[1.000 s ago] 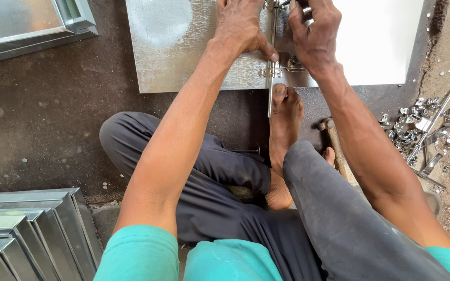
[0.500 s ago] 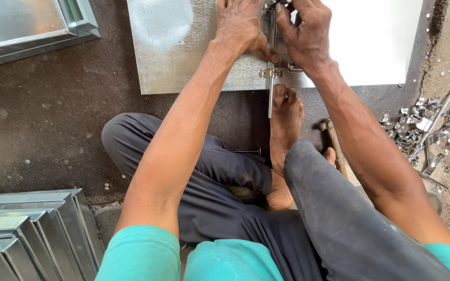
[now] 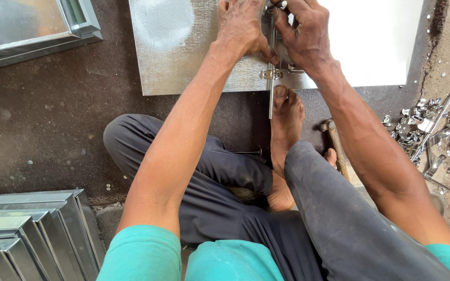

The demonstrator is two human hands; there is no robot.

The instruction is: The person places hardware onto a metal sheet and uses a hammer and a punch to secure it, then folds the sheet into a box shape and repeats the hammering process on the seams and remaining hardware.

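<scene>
A shiny galvanised metal sheet (image 3: 183, 47) lies flat on the dark floor in front of me. A thin metal rod (image 3: 271, 78) runs across its near edge, through a small metal bracket (image 3: 270, 74). My left hand (image 3: 243, 28) presses down on the sheet, thumb against the rod. My right hand (image 3: 303, 34) grips the rod's upper part, with a small fitting at its fingertips. My bare foot (image 3: 285, 112) rests just below the sheet's edge, toes touching the rod's lower end.
A hammer (image 3: 334, 143) lies by my right knee. A heap of small metal fittings and rods (image 3: 423, 127) sits on the right. Folded sheet-metal ducts (image 3: 27, 229) are stacked at bottom left; another duct piece (image 3: 32, 26) lies top left.
Both hands have moved a little up the sheet along the rod and closer together. The right hand has closed tighter on the rod's upper part.
</scene>
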